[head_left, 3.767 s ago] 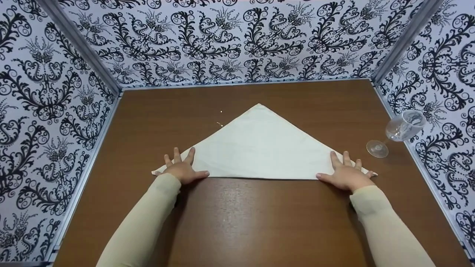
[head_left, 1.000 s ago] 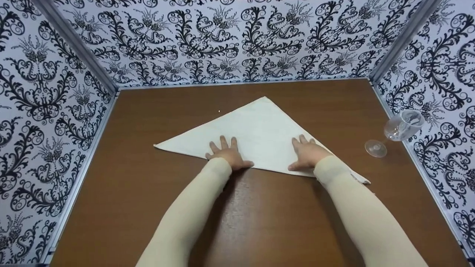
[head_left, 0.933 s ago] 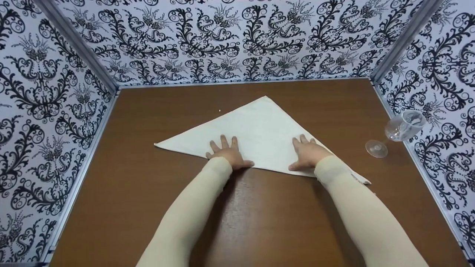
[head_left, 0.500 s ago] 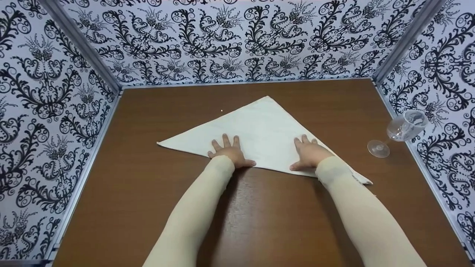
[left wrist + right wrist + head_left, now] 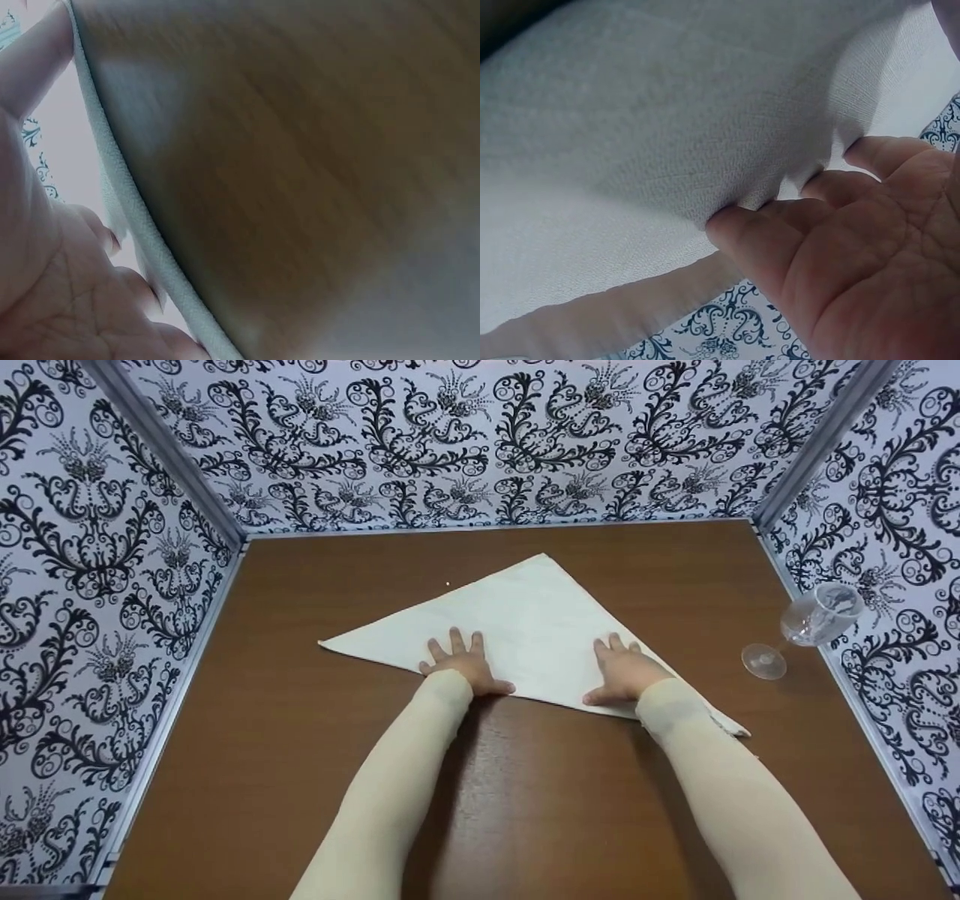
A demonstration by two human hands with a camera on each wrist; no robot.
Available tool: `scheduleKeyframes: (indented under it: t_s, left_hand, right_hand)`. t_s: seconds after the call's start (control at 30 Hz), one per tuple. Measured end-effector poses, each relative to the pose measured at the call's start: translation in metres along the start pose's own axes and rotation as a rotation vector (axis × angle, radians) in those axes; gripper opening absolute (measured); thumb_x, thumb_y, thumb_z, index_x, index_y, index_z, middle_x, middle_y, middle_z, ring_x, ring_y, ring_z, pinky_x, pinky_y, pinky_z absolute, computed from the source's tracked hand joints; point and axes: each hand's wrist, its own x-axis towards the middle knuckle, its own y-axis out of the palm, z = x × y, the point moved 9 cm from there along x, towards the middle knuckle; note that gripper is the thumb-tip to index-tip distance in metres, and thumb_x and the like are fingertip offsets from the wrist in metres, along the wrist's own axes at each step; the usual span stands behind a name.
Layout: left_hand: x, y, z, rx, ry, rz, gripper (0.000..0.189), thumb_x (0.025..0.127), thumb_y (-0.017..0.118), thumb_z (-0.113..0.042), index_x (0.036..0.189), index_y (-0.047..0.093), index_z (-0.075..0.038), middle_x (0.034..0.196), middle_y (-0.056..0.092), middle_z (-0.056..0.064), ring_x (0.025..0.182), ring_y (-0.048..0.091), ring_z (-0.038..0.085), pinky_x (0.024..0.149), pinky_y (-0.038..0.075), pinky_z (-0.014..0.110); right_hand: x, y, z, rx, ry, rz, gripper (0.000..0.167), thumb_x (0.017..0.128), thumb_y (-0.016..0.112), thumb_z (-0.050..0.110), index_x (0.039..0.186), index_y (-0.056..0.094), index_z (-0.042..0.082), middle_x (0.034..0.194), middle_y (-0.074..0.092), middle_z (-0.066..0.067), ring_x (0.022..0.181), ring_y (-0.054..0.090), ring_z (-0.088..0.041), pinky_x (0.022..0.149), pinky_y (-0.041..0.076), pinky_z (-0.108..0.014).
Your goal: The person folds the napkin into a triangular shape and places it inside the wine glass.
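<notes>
A cream cloth napkin (image 5: 525, 615), folded into a triangle, lies flat on the brown table with its peak pointing away. My left hand (image 5: 466, 669) rests on its near left part, fingers spread and thumb along the folded near edge. On the right side, my right hand (image 5: 626, 673) presses the cloth with its fingers extended. In the left wrist view, the folded edge of the napkin (image 5: 135, 202) runs past the left palm (image 5: 67, 292). The right wrist view has the right fingertips (image 5: 724, 217) touching the napkin (image 5: 667, 150). My right sleeve covers part of the near right edge.
A clear stemmed wine glass (image 5: 817, 615) stands at the table's right side, near the wall. Walls with a black-and-white scroll pattern (image 5: 465, 450) enclose the brown table (image 5: 540, 795) at the back and both sides.
Since the oldest frame both hands have moved inward from the napkin's corners, and the napkin has turned, its left corner farther away and right corner nearer. Over the last second it has turned only slightly.
</notes>
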Motion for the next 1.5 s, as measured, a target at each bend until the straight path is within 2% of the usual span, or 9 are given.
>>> scheduleKeyframes:
  t_s: [0.27, 0.4, 0.63, 0.83, 1.07, 1.2, 1.33, 1.43, 1.5]
  left_hand:
    - [-0.01, -0.012, -0.002, -0.009, 0.046, -0.03, 0.124, 0.081, 0.071, -0.079, 0.172, 0.006, -0.027, 0.178, -0.009, 0.015, 0.161, -0.007, 0.052, 0.124, 0.018, 0.075]
    - [-0.009, -0.017, -0.002, -0.006, 0.07, -0.044, 0.121, 0.082, 0.072, -0.077, 0.172, 0.008, -0.026, 0.178, -0.007, 0.016, 0.161, -0.005, 0.052, 0.124, 0.017, 0.074]
    - [0.01, -0.014, 0.002, 0.026, 0.07, 0.002, 0.123, 0.081, 0.07, -0.08, 0.171, 0.004, -0.029, 0.178, -0.012, 0.014, 0.161, -0.009, 0.053, 0.124, 0.015, 0.076]
    - [0.014, -0.015, 0.002, 0.027, 0.078, -0.005, 0.125, 0.079, 0.072, -0.08, 0.171, 0.006, -0.029, 0.178, -0.01, 0.014, 0.161, -0.009, 0.053, 0.123, 0.014, 0.077]
    - [0.03, -0.008, 0.005, 0.042, 0.067, 0.01, 0.129, 0.075, 0.072, -0.084, 0.171, 0.005, -0.032, 0.178, -0.012, 0.013, 0.161, -0.01, 0.052, 0.122, 0.015, 0.078]
    - [0.024, -0.012, -0.001, 0.064, 0.046, -0.027, 0.126, 0.077, 0.075, -0.079, 0.171, 0.008, -0.028, 0.178, -0.008, 0.016, 0.161, -0.005, 0.052, 0.121, 0.017, 0.078]
    - [0.009, -0.015, -0.02, 0.041, 0.076, -0.089, 0.123, 0.081, 0.078, -0.07, 0.171, 0.012, -0.019, 0.177, -0.003, 0.021, 0.161, 0.0, 0.054, 0.122, 0.02, 0.076]
    - [-0.003, -0.011, -0.032, -0.001, 0.091, -0.07, 0.122, 0.084, 0.073, -0.073, 0.171, 0.011, -0.016, 0.177, -0.001, 0.023, 0.16, 0.002, 0.056, 0.124, 0.022, 0.073]
    - [-0.008, -0.007, -0.034, -0.003, 0.08, -0.052, 0.122, 0.085, 0.068, -0.079, 0.171, 0.01, -0.015, 0.177, -0.001, 0.022, 0.16, 0.002, 0.055, 0.125, 0.023, 0.07]
  right_hand:
    - [-0.004, 0.001, 0.003, -0.004, 0.025, -0.009, 0.118, 0.091, 0.076, 0.06, 0.166, 0.014, -0.006, 0.17, 0.005, -0.038, 0.149, 0.015, -0.07, 0.121, 0.027, -0.071]
    - [-0.007, 0.001, 0.005, -0.002, 0.038, -0.021, 0.117, 0.091, 0.075, 0.061, 0.165, 0.015, -0.006, 0.169, 0.007, -0.039, 0.148, 0.019, -0.07, 0.12, 0.031, -0.071]
    - [-0.01, -0.002, 0.009, -0.004, 0.055, -0.045, 0.116, 0.09, 0.074, 0.062, 0.165, 0.017, -0.006, 0.169, 0.01, -0.039, 0.148, 0.022, -0.068, 0.121, 0.031, -0.07]
    - [-0.009, 0.0, 0.009, -0.004, 0.071, -0.047, 0.117, 0.09, 0.074, 0.064, 0.165, 0.018, -0.006, 0.169, 0.011, -0.039, 0.148, 0.023, -0.069, 0.12, 0.032, -0.071]
    - [-0.008, 0.001, 0.01, -0.005, 0.087, -0.046, 0.118, 0.09, 0.073, 0.065, 0.165, 0.017, -0.007, 0.169, 0.011, -0.04, 0.147, 0.024, -0.069, 0.12, 0.032, -0.07]
    - [-0.007, -0.001, 0.013, -0.01, 0.083, 0.01, 0.117, 0.09, 0.074, 0.063, 0.164, 0.017, -0.008, 0.168, 0.011, -0.041, 0.147, 0.026, -0.068, 0.12, 0.033, -0.069]
    - [-0.001, -0.013, 0.016, -0.055, 0.038, 0.03, 0.106, 0.091, 0.08, 0.048, 0.161, 0.027, -0.01, 0.166, 0.024, -0.04, 0.152, 0.03, -0.057, 0.123, 0.032, -0.063]
    - [0.004, -0.02, 0.016, -0.085, -0.014, 0.03, 0.1, 0.088, 0.086, 0.033, 0.161, 0.031, -0.007, 0.166, 0.026, -0.036, 0.156, 0.025, -0.053, 0.127, 0.026, -0.06]
    - [0.006, -0.02, 0.013, -0.074, -0.023, 0.052, 0.104, 0.087, 0.088, 0.028, 0.165, 0.026, -0.003, 0.17, 0.018, -0.034, 0.158, 0.017, -0.054, 0.129, 0.021, -0.06]
